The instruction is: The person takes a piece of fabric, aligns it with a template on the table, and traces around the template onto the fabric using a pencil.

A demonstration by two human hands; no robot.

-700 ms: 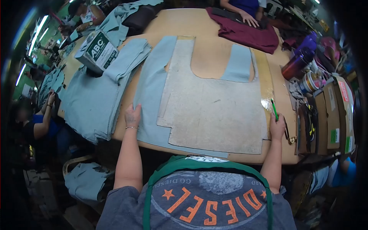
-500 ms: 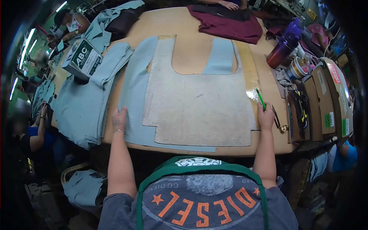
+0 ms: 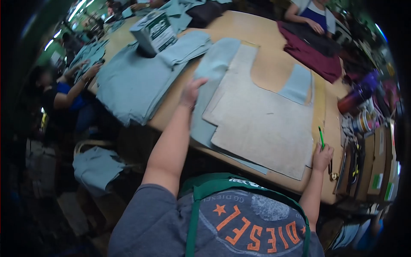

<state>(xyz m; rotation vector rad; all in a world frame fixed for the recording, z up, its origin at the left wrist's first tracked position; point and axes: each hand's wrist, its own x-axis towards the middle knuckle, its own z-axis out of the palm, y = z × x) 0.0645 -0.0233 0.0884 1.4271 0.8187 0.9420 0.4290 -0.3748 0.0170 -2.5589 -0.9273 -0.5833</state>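
A pale grey cardboard pattern piece (image 3: 261, 124) with a deep cut-out lies on light blue fabric (image 3: 220, 55) on the table. At the fabric's left edge, my left hand (image 3: 192, 91) touches it with the thumb side toward the pattern; blur hides how its fingers are bent. My right hand (image 3: 323, 157) is closed around a green pen (image 3: 321, 136), which points up and away from me. That hand rests near the lower right corner of the pattern, beside a yellowish strip (image 3: 318, 100) along the pattern's right side.
Stacked light blue fabric (image 3: 137, 85) lies left, with a boxy tin (image 3: 154, 32) on it. Maroon cloth (image 3: 312, 58) is at the far side, near another person's hand (image 3: 316, 26). A tumbler (image 3: 353, 98), scissors (image 3: 334, 173) and cardboard boxes (image 3: 376, 158) stand or lie right.
The view has turned, so the table appears tilted and shifted right. My left hand has moved farther up the fabric's left edge. My right hand keeps the green pen near the pattern's lower right.
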